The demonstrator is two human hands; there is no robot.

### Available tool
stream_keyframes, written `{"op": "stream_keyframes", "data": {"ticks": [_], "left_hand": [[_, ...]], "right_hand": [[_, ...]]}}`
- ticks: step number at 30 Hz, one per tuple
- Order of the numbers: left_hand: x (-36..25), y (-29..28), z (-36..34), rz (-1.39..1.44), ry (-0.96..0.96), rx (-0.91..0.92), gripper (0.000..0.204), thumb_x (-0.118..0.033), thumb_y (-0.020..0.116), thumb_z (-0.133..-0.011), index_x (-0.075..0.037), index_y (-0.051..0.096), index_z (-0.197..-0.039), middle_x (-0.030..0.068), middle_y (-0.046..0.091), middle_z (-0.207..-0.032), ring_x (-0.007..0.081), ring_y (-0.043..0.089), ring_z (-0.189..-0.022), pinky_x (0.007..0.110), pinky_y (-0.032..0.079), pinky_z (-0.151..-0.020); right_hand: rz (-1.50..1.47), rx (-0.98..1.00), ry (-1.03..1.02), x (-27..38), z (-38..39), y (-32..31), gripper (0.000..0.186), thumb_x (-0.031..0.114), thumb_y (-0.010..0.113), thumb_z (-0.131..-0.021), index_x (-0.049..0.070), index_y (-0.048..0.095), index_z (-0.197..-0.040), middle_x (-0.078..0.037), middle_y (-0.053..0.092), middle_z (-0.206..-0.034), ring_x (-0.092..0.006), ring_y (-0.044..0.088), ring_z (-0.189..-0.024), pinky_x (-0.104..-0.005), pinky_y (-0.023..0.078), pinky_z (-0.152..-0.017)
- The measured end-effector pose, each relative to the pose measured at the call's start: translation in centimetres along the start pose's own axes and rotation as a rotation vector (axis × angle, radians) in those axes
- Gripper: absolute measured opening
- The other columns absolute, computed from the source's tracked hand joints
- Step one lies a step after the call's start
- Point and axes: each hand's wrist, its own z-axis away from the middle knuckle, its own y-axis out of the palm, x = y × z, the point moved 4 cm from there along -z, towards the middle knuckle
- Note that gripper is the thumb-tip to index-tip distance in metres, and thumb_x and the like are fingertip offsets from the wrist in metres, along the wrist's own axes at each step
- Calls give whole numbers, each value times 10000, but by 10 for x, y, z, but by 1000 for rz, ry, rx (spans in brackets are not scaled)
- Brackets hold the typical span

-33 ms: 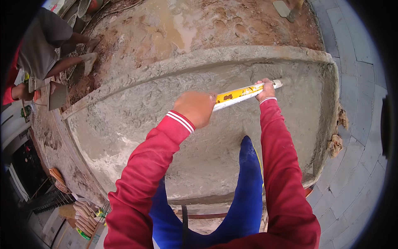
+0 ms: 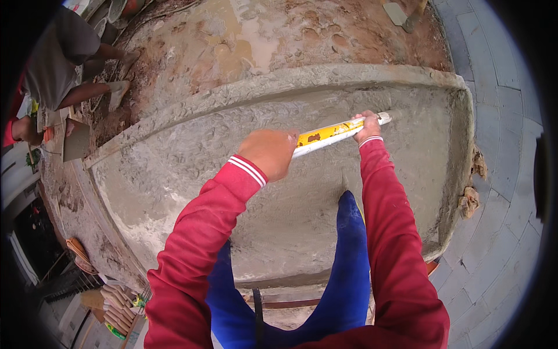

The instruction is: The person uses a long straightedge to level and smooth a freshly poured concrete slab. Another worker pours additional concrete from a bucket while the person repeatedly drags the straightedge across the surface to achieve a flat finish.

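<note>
A straight white-and-yellow bar [image 2: 319,137] with chipped paint slants over wet grey concrete [image 2: 279,232], its right end higher in the view. My left hand [image 2: 269,152] is wrapped round its left end, the back of the hand hiding that end. Farther along, my right hand [image 2: 368,127] grips it close to the right tip, which pokes out past the fingers. Whether the bar touches the concrete, I cannot tell. Beneath my arms, blue-covered legs reach down, with the right boot tip [image 2: 347,199] against the concrete surface.
A raised concrete rim [image 2: 325,74] borders the slab, with muddy ground and a puddle [image 2: 256,46] beyond. Grey paving [image 2: 500,157] lies right. At the far left a co-worker [image 2: 72,58] stands near a flat board [image 2: 76,140]. Buckets [image 2: 107,30] sit behind.
Both hands and the bar have shifted slightly left, with the grip unchanged. The co-worker's hand and board at the far left appear slightly farther left.
</note>
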Motion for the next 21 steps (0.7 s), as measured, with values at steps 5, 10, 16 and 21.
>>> {"op": "stream_keyframes", "data": {"ticks": [5,10,16,21], "left_hand": [[124,37,98,-19,-18,-65,301,-83,613,-817,-35,562,-1110,186,682,-817,375,689,-768,489,543,-649],[206,118,229,54,-120,-155,287,-79,612,-813,-49,509,-1079,185,658,-859,362,684,-716,461,547,-615],[190,175,400,197,-434,-143,601,-90,712,-709,-56,461,-1254,190,648,-928,363,680,-747,456,548,-634],[148,235,555,138,-811,71,477,-174,749,-686,-128,552,-1118,181,693,-874,386,677,-742,489,528,-631]], "right_hand": [[21,41,24,-146,62,54,89,82,515,-857,71,456,-922,-72,480,-750,-217,520,-643,-412,510,-654],[154,168,89,-290,128,84,85,122,542,-847,84,472,-878,-65,476,-778,-219,532,-693,-414,506,-673],[173,252,306,-414,287,65,152,202,601,-838,86,507,-869,-40,498,-766,-184,535,-653,-377,501,-604],[119,330,659,-439,449,12,245,152,663,-789,66,522,-970,-78,549,-749,-236,610,-624,-401,540,-587]]}}
